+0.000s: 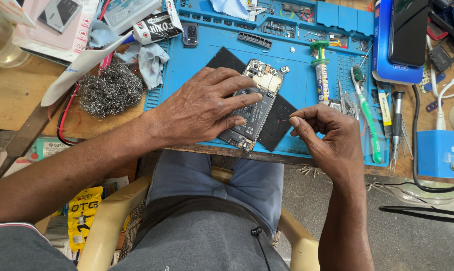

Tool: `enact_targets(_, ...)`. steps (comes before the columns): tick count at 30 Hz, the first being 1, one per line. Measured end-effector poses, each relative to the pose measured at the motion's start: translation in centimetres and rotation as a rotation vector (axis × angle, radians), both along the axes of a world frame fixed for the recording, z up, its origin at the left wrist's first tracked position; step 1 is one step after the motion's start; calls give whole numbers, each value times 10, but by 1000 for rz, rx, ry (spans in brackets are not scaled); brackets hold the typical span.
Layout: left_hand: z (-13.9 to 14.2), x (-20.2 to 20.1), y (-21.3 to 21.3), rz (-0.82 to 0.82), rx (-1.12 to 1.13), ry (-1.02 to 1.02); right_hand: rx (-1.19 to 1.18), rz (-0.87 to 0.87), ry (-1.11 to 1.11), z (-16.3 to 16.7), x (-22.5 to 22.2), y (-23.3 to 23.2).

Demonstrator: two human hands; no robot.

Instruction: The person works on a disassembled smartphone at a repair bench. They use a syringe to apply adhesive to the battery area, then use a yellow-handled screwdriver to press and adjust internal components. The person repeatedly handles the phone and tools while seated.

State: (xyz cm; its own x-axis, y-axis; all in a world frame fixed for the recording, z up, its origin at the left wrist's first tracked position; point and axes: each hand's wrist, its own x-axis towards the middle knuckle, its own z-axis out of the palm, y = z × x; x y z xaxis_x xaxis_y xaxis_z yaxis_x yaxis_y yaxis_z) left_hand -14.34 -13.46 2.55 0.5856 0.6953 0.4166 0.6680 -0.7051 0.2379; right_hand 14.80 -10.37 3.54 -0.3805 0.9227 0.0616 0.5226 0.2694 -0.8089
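An opened phone [254,103], its back cover off and its battery and board exposed, lies at a slant on a black pad [282,123] laid over the blue repair mat [197,60], near the front edge of the table [16,95]. The left hand [199,108] is spread flat across the phone's left half, fingers apart, with the fingertips pressed on the battery so that the phone is pinned to the pad. The right hand [327,135] is held just right of the phone, thumb and forefinger pinched together on a thin reddish strand [283,120] whose free end points toward the phone's right edge; what the strand is cannot be told.

The step is judged to be a fine pull or feed at the phone's edge. It is best done with the downward pressure kept even, so that the phone is not slid on the pad, and with the strand drawn low and slowly, nearly level with the pad, so that it is not snapped. Tweezers [395,135] and a green-handled brush [365,108] lie to the right, well apart from the work.
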Motion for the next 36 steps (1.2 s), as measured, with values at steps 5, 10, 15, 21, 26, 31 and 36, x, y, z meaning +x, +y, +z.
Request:
enact_targets(5,4,5,-2,-26,-40,-45,8,-20,10,0,3,-2)
enact_targets(10,4,15,-4,-61,-122,-209,26,-7,45,0,0,-2)
enact_targets(15,5,21,-2,15,-120,-250,105,17,40,0,-13,11)
enact_targets(21,11,14,-10,16,-59,-202,218,119,-43,2,-33,31)
enact_targets(26,10,7,-14,-38,-27,-129,220,139,-74,-1,-29,32)
enact_targets(31,2,8,-16,-92,-54,-107,128,91,6,-7,-18,29)
enact_targets(36,5,11,-15,-32,-45,-59,149,106,-13,-7,-28,35)
